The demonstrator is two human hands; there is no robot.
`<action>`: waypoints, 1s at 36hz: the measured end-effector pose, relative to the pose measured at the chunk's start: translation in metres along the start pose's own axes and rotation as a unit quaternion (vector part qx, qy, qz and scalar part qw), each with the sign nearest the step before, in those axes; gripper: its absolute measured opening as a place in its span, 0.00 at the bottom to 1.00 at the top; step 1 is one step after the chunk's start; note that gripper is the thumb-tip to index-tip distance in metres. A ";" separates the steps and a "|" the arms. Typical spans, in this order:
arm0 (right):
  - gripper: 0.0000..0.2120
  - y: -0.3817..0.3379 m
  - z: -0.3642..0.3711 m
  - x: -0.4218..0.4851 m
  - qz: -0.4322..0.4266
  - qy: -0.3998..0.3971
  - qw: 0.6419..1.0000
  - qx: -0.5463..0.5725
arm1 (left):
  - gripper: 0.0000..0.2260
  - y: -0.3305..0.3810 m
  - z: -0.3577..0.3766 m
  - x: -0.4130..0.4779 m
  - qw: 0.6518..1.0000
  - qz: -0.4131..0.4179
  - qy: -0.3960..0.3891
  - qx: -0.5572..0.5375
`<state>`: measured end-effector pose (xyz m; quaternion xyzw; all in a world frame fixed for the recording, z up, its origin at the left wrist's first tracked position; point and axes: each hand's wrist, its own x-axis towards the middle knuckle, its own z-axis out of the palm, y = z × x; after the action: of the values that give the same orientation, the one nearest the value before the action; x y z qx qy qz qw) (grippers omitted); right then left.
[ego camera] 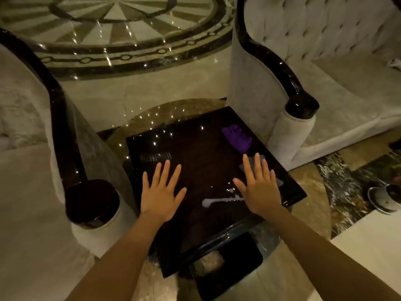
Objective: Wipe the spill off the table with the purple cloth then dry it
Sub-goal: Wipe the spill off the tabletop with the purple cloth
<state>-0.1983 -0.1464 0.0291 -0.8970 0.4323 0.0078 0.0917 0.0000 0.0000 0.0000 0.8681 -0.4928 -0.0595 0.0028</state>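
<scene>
A small dark glossy table [195, 153] stands between two pale armchairs. On its near right part lies a whitish spill [219, 200], a streak with a few drops beyond it. A crumpled purple cloth [237, 137] rests at the far right corner. A grey cloth [278, 181] lies flat along the right edge, mostly under my right hand [258, 187]. That hand is flat with fingers spread, its thumb beside the spill. My left hand [160, 192] lies flat on the table's left half, fingers apart, holding nothing.
An armchair arm with a black rounded end [92, 203] stands close on the left, another [301, 107] at the far right. A round metal-rimmed object [386, 198] sits on the floor at right. A lower shelf [227, 263] shows under the table's near edge.
</scene>
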 end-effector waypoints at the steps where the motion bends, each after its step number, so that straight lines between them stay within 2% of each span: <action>1: 0.37 0.001 0.012 0.003 -0.001 0.011 1.000 0.008 | 0.27 0.000 0.013 0.002 1.000 0.001 0.000 0.012; 3: 0.37 0.006 0.043 0.012 -0.012 0.044 0.999 0.001 | 0.27 -0.002 0.044 0.011 1.000 -0.002 -0.001 0.010; 9: 0.36 0.018 0.118 0.041 -0.033 0.061 0.997 -0.032 | 0.26 -0.008 0.129 0.043 0.999 -0.006 0.036 -0.002; 15: 0.29 0.023 0.165 0.063 -0.044 0.097 0.994 -0.031 | 0.26 -0.020 0.189 0.070 0.997 -0.020 0.054 -0.055; 17: 0.30 0.025 0.178 0.073 -0.048 0.104 0.993 -0.032 | 0.26 -0.022 0.202 0.081 0.996 -0.027 0.054 -0.068; 25: 0.30 0.032 0.183 0.109 -0.055 0.111 0.992 -0.017 | 0.27 -0.030 0.215 0.099 0.993 -0.058 0.005 -0.106; 36: 0.30 0.057 0.166 0.202 -0.049 0.081 0.995 0.026 | 0.27 -0.028 0.212 0.100 0.995 -0.070 -0.020 -0.070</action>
<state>-0.1056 -0.3092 -0.1623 -0.9120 0.3940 -0.0809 0.0803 0.0519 -0.0595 -0.2218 0.8966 -0.4258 -0.1110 0.0493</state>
